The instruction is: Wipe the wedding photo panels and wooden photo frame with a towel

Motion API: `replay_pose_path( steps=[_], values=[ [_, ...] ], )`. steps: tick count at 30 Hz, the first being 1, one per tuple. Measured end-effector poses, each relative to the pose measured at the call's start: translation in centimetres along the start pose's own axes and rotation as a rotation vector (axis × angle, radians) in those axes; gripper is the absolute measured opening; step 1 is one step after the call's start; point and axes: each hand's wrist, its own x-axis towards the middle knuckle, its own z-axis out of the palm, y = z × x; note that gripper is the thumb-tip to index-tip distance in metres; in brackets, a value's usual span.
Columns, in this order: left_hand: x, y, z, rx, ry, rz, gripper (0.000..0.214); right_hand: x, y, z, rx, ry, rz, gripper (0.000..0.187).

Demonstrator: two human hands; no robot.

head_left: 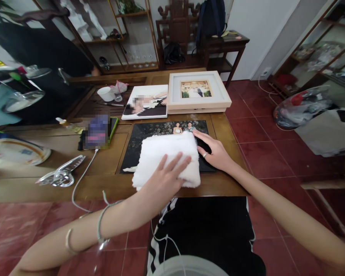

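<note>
A folded white fluffy towel [163, 153] lies over much of a dark photo panel [140, 132] near the table's front edge. My left hand [171, 172] rests flat on top of the towel, fingers spread. At the towel's right edge is my right hand [214, 149], fingers stretched out and thumb apart, with a ring on one finger; its fingertips touch the towel's corner or the panel beside it, I cannot tell which. Two small figures show at the panel's top; the towel hides its middle.
Behind the panel stand a white-edged photo print [146, 101] and a pale wooden picture frame [199, 88]. To the left are a phone [97, 132] with a white cable, a silver metal tool [63, 172], a small dropper bottle [67, 124] and a white cup [105, 94] on the wooden table [103, 184].
</note>
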Motion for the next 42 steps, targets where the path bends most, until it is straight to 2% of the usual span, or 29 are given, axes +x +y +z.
replay_pose_path(
  steps=[4, 8, 12, 19, 23, 25, 27, 32, 36, 39, 42],
  values=[
    [-1.6, 1.1, 0.2, -0.001, 0.01, 0.037, 0.007, 0.1, -0.1, 0.0, 0.012, -0.001, 0.012, 0.045],
    [-1.3, 0.1, -0.9, -0.03, -0.014, 0.061, 0.017, 0.1, -0.1, 0.0, 0.018, -0.008, 0.034, 0.043],
    [0.9, -2.2, -1.5, -0.041, 0.013, 0.012, 0.023, 0.0, 0.1, 0.0, 0.007, -0.026, 0.032, 0.044],
    [6.5, -8.5, 0.2, -0.038, 0.029, -0.111, 0.041, 0.1, 0.0, 0.0, -0.005, -0.032, 0.018, 0.046],
    [7.4, -10.1, 0.7, -0.039, 0.05, -0.096, 0.04, 0.1, 0.0, 0.0, 0.006, -0.032, 0.019, 0.046],
    [6.9, -9.6, 0.4, -0.005, 0.02, -0.102, 0.038, 0.1, 0.1, 0.0, 0.012, -0.029, 0.016, 0.047],
    [5.8, -8.1, -0.2, 0.037, -0.018, -0.102, 0.035, 0.1, 0.1, 0.0, 0.014, -0.028, 0.014, 0.047],
    [1.3, -2.3, -1.4, 0.052, -0.104, -0.029, 0.02, 0.0, 0.1, 0.1, 0.011, -0.034, 0.024, 0.047],
    [-2.2, 1.5, -0.5, 0.007, -0.043, 0.027, 0.015, 0.0, 0.0, 0.0, 0.0, -0.031, 0.041, 0.046],
    [-3.0, 2.3, 0.2, 0.007, 0.013, 0.014, 0.018, 0.0, -0.1, 0.0, -0.003, -0.029, 0.046, 0.046],
    [-2.1, 1.1, -0.1, 0.008, 0.01, 0.012, 0.011, 0.0, -0.1, -0.1, -0.004, -0.031, 0.046, 0.046]
  ],
)
